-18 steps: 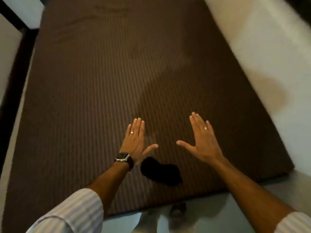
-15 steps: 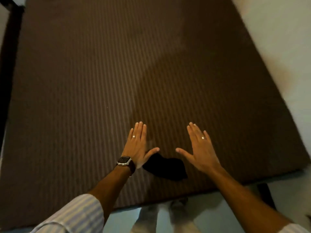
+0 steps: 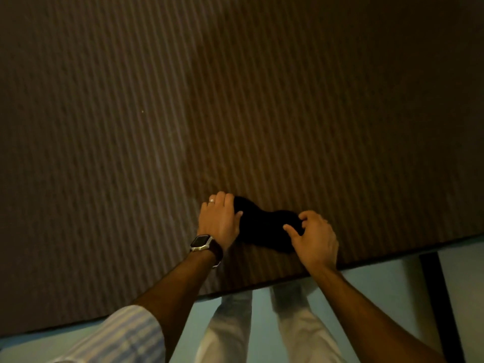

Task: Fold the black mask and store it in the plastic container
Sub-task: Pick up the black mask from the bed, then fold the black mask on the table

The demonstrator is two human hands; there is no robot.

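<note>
Where both hands hovered spread above the black mask (image 3: 264, 227) earlier, the left hand (image 3: 218, 221) now presses flat on its left end and the right hand (image 3: 315, 238) pinches its right end. It lies on the striped brown mattress (image 3: 157, 127), near the front edge; open surface beyond.
</note>
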